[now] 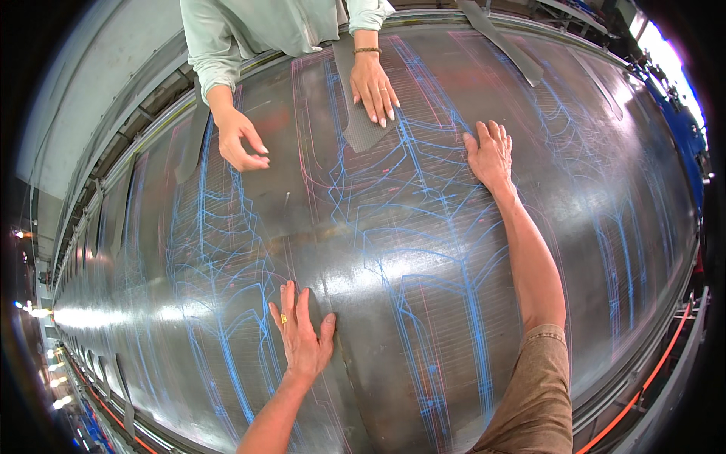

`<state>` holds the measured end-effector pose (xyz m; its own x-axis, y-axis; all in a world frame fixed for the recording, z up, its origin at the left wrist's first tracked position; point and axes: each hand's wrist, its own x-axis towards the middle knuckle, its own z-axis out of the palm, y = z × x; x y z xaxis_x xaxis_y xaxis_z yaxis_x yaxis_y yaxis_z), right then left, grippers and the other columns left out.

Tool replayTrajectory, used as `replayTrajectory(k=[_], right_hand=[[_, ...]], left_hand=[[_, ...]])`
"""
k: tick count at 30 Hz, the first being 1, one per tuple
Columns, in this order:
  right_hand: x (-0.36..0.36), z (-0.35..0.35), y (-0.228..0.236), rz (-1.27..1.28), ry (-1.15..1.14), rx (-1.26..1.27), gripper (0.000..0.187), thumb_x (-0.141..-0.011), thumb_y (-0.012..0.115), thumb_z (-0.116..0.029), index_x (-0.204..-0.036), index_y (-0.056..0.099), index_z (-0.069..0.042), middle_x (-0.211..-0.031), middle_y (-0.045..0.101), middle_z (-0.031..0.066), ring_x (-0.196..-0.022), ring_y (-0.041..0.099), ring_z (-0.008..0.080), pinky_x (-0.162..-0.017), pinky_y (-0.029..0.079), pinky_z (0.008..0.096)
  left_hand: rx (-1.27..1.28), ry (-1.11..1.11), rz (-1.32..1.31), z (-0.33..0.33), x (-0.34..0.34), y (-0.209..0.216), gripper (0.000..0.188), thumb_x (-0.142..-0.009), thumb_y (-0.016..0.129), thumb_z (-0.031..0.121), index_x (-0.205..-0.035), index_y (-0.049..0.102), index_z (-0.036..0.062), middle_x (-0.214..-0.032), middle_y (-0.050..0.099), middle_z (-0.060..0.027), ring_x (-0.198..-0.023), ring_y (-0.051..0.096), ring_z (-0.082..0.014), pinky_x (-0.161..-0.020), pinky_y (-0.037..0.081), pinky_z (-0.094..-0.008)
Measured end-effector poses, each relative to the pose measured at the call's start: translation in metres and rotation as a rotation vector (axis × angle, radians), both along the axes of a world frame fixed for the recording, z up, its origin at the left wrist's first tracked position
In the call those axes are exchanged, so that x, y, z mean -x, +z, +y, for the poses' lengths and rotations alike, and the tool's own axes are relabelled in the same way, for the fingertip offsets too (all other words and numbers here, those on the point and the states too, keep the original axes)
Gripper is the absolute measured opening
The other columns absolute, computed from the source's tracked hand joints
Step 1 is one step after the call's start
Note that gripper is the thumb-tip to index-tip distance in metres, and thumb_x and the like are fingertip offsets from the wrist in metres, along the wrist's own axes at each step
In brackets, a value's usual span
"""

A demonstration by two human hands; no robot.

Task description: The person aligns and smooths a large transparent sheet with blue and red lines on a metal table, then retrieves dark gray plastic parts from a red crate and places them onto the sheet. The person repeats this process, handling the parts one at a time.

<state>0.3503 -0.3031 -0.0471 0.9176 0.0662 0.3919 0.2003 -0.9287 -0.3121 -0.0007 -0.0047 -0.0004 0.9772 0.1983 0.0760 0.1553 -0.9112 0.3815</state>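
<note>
Both left hand [304,342] and right hand [490,159]: fingers spread, empty.
Gray strip [367,138]: left of nearer right hand; long axis across counter [302,208].

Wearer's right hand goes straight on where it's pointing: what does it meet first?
Likely the long grey strip beyond it: the right hand points roughly that way, across blue-lined dark sheeting. Exact line and depth are unclear.

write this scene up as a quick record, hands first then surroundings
left hand: open, laid on the grey surface
right hand: open, on the same surface, farther out
surface marks: blue and pink lines
co-worker's braceleted hand: over a grey strip
co-worker's other hand: partly curled, contact unclear
lower right: orange cable or hose
</note>
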Motion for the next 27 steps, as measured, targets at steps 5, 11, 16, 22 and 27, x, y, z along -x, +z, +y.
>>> replayTrajectory(k=[5, 11, 16, 22, 27], right_hand=[[-0.0010, 0.0022, 0.0014, 0.011, -0.010, 0.002, 0.050, -0.093, 0.052, -0.035, -0.128, 0.052, 0.000, -0.138, 0.042, 0.0261, -0.134, 0.032, 0.0434, -0.111, 0.022, 0.0536], [0.0004, 0.0027, -0.0012, 0.031, -0.025, 0.011, 0.051, -0.093, 0.051, -0.036, -0.130, 0.051, -0.001, -0.141, 0.040, 0.0252, -0.135, 0.031, 0.0423, -0.112, 0.022, 0.0529], [0.0019, 0.0037, 0.0033, 0.042, -0.020, 0.016, 0.051, -0.093, 0.051, -0.036, -0.130, 0.050, -0.001, -0.141, 0.040, 0.0246, -0.135, 0.031, 0.0421, -0.112, 0.022, 0.0530], [-0.0013, 0.0019, -0.0018, 0.020, -0.037, 0.027, 0.051, -0.093, 0.051, -0.036, -0.131, 0.050, -0.001, -0.140, 0.042, 0.0241, -0.134, 0.033, 0.0410, -0.112, 0.023, 0.0525], [-0.0052, 0.0001, 0.0036, 0.057, 0.003, -0.011, 0.054, -0.092, 0.053, -0.039, -0.130, 0.052, 0.000, -0.140, 0.043, 0.0230, -0.135, 0.032, 0.0381, -0.112, 0.022, 0.0513]], left_hand=[[0.009, -0.006, 0.017, 0.0030, 0.0010, -0.0022, 0.061, -0.089, 0.061, 0.027, -0.137, 0.034, 0.0010, -0.150, 0.021, -0.0215, -0.141, 0.020, -0.0406, -0.113, 0.007, -0.0612], [0.017, 0.012, 0.007, 0.0016, 0.0006, 0.0002, 0.055, -0.089, 0.058, 0.021, -0.136, 0.038, -0.0011, -0.151, 0.024, -0.0201, -0.140, 0.023, -0.0396, -0.114, 0.008, -0.0570], [0.024, 0.009, 0.009, 0.0023, 0.0010, -0.0004, 0.057, -0.088, 0.059, 0.019, -0.136, 0.037, -0.0009, -0.151, 0.022, -0.0208, -0.141, 0.021, -0.0395, -0.114, 0.007, -0.0573], [0.040, 0.001, 0.003, 0.0022, 0.0005, 0.0001, 0.058, -0.087, 0.060, 0.019, -0.136, 0.037, -0.0015, -0.151, 0.022, -0.0211, -0.141, 0.020, -0.0399, -0.114, 0.007, -0.0579], [0.017, -0.009, 0.018, 0.0050, 0.0021, -0.0024, 0.061, -0.088, 0.062, 0.026, -0.135, 0.035, -0.0008, -0.150, 0.022, -0.0231, -0.140, 0.020, -0.0437, -0.111, 0.008, -0.0634]])
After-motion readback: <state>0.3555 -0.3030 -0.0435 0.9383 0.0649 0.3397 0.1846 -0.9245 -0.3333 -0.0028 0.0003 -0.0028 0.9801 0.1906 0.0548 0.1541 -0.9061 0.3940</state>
